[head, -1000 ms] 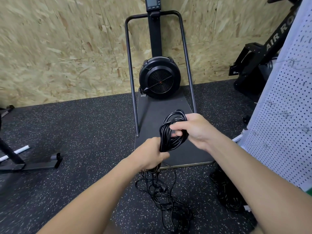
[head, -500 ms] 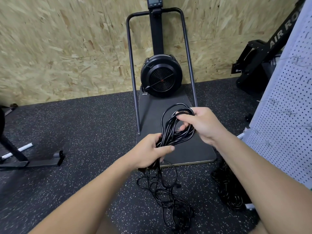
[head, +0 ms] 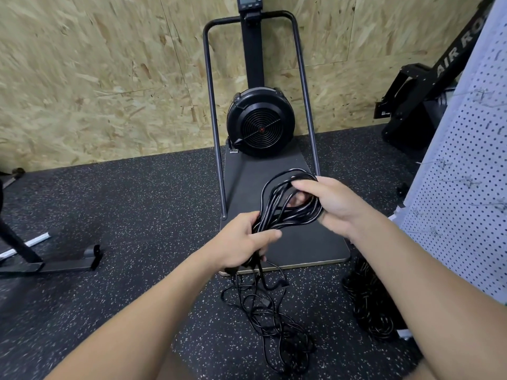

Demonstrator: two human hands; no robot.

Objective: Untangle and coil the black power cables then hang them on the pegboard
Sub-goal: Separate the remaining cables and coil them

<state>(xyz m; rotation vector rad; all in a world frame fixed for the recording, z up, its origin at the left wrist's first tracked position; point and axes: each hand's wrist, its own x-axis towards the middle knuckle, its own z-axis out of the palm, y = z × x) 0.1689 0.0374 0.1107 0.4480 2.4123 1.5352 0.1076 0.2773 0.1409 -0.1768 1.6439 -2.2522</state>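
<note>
A loose tangle of thin black power cable (head: 277, 327) is seen on the dark speckled rubber floor (head: 131, 215) nearest the camera, and a second heap of black cable (head: 370, 305) is partly hidden behind the right forearm. Above the tangle, a bundle of looped black cable (head: 288, 208) is held off the floor: its lower end is gripped by the left hand (head: 242, 244), its upper loops are grasped by the right hand (head: 333, 205) (fingers curled through them). A white perforated pegboard (head: 466, 171) is seen at right. Farther back, a black fan-wheel exercise machine (head: 260, 122) is set against a chipboard wall (head: 96, 78); "AIR RO" can be read on a black frame (head: 450, 58).
</note>
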